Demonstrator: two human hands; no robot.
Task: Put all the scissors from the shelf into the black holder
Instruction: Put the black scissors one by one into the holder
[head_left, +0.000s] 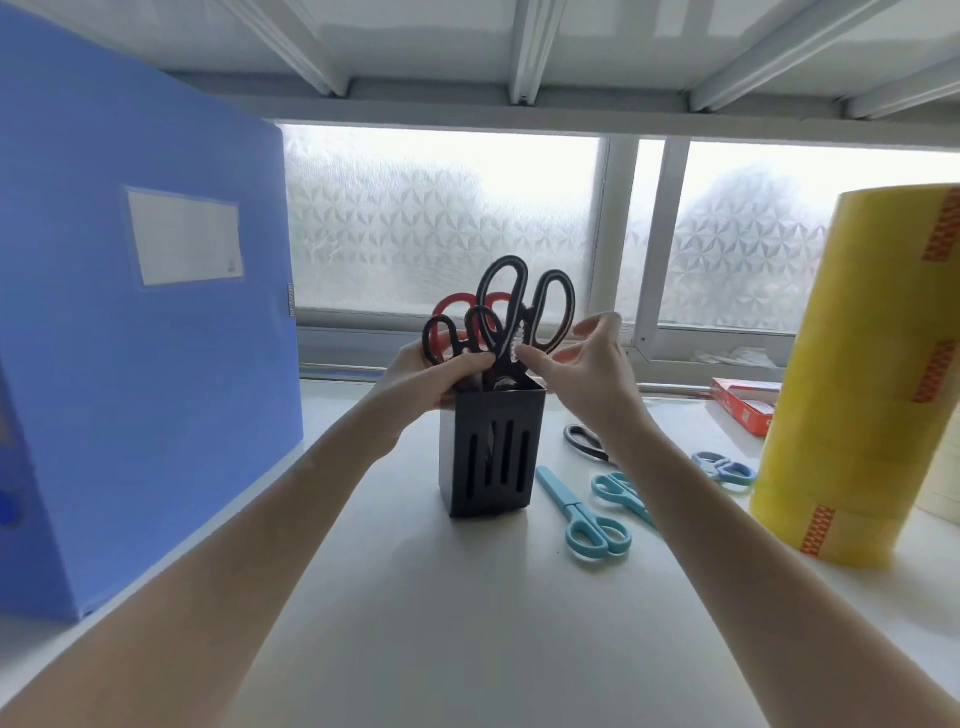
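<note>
A black slotted holder (491, 457) stands on the white shelf (467, 623). Blades down in it are large black scissors (524, 306), small black scissors (457, 332) and red-handled scissors (457, 306) behind them. My left hand (436, 371) grips the holder's top left rim and the small black handles. Just right of the large scissors, my right hand (582, 358) has its fingers apart and holds nothing. On the shelf to the right lie teal scissors (582, 514), a second teal pair (621, 496), blue-grey scissors (724, 467) and black-grey scissors (584, 439), partly hidden by my right arm.
A tall blue file box (140, 312) stands at the left. At the right is a stack of yellow tape rolls (862, 374), with a red box (743, 402) behind it. A frosted window runs along the back and a shelf underside is overhead.
</note>
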